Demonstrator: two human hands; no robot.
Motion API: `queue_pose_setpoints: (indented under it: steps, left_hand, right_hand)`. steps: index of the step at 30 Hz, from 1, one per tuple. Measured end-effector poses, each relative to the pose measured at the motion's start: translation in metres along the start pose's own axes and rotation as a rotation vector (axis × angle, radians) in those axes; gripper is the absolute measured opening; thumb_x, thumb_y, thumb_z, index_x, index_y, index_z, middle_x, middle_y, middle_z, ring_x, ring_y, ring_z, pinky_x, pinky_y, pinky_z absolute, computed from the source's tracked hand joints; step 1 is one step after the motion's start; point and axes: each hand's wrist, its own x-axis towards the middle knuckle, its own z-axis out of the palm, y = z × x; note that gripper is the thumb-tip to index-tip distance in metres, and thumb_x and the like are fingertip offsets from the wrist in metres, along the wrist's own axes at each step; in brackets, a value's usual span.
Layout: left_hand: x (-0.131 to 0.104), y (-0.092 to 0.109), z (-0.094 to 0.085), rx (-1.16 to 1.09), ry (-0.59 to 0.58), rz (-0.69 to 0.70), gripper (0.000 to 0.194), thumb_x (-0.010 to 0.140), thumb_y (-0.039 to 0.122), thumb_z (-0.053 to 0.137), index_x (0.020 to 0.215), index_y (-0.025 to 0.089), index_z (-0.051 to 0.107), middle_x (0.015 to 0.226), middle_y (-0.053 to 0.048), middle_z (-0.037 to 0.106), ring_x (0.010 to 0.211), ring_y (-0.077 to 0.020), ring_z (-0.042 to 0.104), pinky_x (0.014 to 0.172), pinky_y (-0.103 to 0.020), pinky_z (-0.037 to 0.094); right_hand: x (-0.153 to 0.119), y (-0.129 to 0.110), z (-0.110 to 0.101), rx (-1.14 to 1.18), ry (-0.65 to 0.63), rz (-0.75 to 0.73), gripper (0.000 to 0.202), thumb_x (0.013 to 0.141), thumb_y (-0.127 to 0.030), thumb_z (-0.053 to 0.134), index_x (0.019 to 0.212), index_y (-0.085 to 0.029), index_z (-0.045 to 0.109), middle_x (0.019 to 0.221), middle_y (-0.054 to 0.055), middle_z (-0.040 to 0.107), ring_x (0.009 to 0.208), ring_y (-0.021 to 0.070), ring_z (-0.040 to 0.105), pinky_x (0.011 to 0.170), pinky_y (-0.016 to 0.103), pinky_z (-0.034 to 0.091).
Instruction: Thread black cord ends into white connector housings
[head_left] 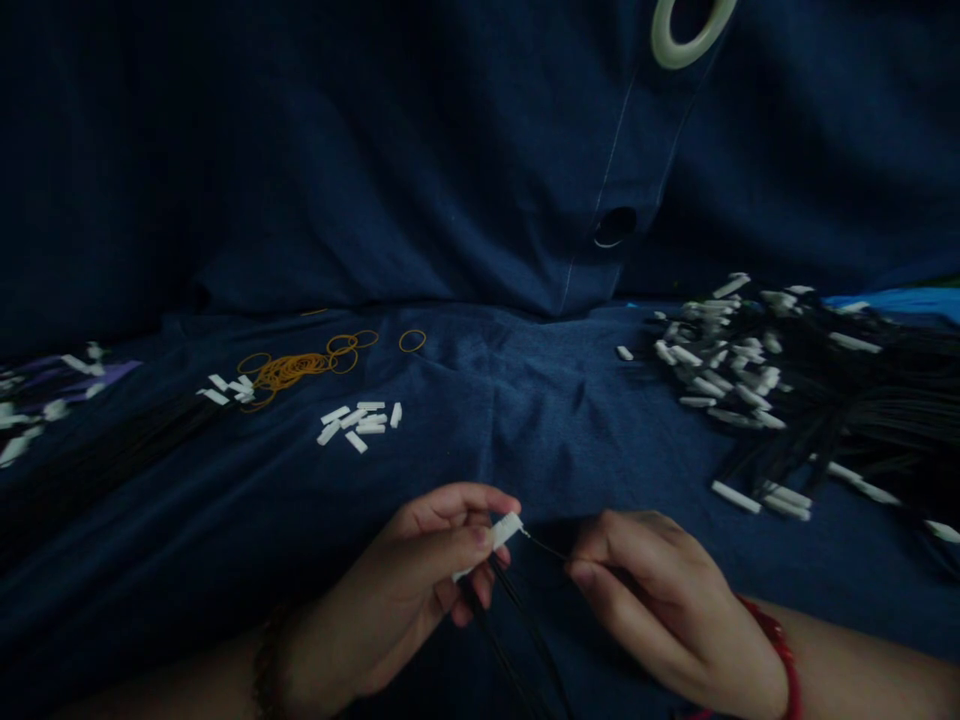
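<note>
Under my view the blue sheet (517, 400) is cloth, matt, with soft wrinkles. The hanging curtain (375, 180) is also woven cloth, dark and without shine, and its ring (664, 40) looks smooth and a little glossy, like plastic. I see the small white pieces (371, 418) as matt. The orange bands (296, 370) look like thin rubber. The black cords (862, 410) seem smooth; their material I cannot tell.

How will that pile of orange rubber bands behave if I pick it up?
The orange rubber bands will probably feel light and floppy, being thin loops. They overlap, so several may come up together. White pieces lie close beside them and might get nudged.
</note>
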Motion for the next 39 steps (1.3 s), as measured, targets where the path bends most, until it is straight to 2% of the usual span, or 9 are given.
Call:
queue_pose_setpoints:
  steps: [15,22,26,33,39]
  left_hand:
    - [0.001,-0.002,-0.002,0.006,-0.007,0.019,0.017,0.074,0.019,0.061,0.091,0.018,0.063,0.071,0.0,0.061,0.052,-0.0045,0.052,0.043,-0.011,0.035]
    - [0.003,-0.008,-0.001,0.194,0.059,0.121,0.02,0.073,0.019,0.061,0.092,0.018,0.064,0.069,0.001,0.058,0.052,-0.0056,0.05,0.041,-0.011,0.036]
    - [0.003,-0.007,0.002,0.266,0.093,0.13,0.02,0.07,0.021,0.062,0.09,0.017,0.064,0.063,0.002,0.053,0.051,-0.0067,0.049,0.04,-0.013,0.036]
    - [0.002,-0.008,0.001,0.311,0.084,0.161,0.02,0.072,0.022,0.062,0.092,0.018,0.064,0.062,0.003,0.052,0.052,-0.0068,0.049,0.042,-0.013,0.037]
    - [0.002,-0.011,-0.001,0.373,0.052,0.184,0.019,0.074,0.023,0.061,0.092,0.019,0.062,0.063,0.003,0.052,0.053,-0.0069,0.049,0.043,-0.013,0.038]
  right_hand:
    - [0.001,0.003,0.0,0.035,0.002,0.027,0.017,0.085,-0.014,0.041,0.07,-0.017,0.045,0.055,-0.004,0.047,0.049,0.0063,0.045,0.05,0.018,0.033]
    - [-0.001,0.003,0.001,0.006,0.006,0.014,0.017,0.084,-0.014,0.041,0.068,-0.017,0.044,0.054,-0.005,0.046,0.048,0.0057,0.044,0.05,0.018,0.033]
    - [0.0,0.003,0.002,-0.002,-0.001,0.022,0.017,0.084,-0.013,0.04,0.068,-0.017,0.043,0.055,-0.005,0.046,0.048,0.0056,0.044,0.05,0.018,0.032]
    - [0.001,0.0,0.004,-0.035,-0.079,0.059,0.014,0.085,-0.016,0.04,0.074,-0.016,0.047,0.059,-0.002,0.048,0.053,0.0096,0.045,0.052,0.023,0.032]
    - [0.008,-0.007,0.003,-0.058,-0.084,0.056,0.015,0.089,-0.015,0.04,0.082,-0.015,0.054,0.069,0.001,0.054,0.063,0.0116,0.049,0.06,0.024,0.033]
